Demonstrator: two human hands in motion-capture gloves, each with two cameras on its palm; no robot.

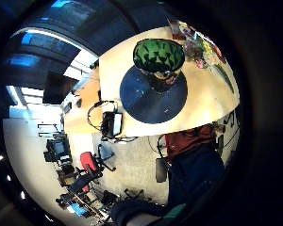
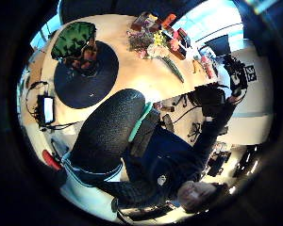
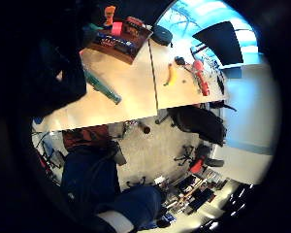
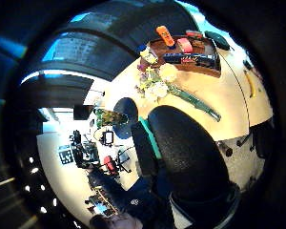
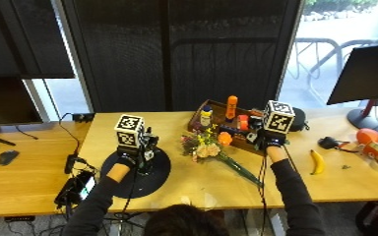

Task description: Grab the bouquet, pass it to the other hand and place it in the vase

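Observation:
The bouquet (image 5: pixel 205 145) of yellow, pink and orange flowers lies flat on the wooden table (image 5: pixel 195 189) at its middle, with its green stems (image 5: pixel 241 172) pointing toward the front edge. A green vase (image 1: pixel 159 56) stands upright on a round dark mat (image 5: pixel 151 174), left of the bouquet. My left hand (image 5: pixel 127 160) hovers over the mat beside the vase and holds nothing. To the right of the flowers, my right hand (image 5: pixel 267 142) hangs above the table with nothing in it. In the right thumb side palm view the bouquet (image 4: pixel 157 86) lies below that hand.
A brown tray (image 5: pixel 232 128) with bottles and small items stands just behind the bouquet. A banana (image 5: pixel 317 161) lies at the right, near an orange and red object (image 5: pixel 372 145) and a monitor (image 5: pixel 369 73). A black device (image 5: pixel 78 184) with cables sits at the front left edge.

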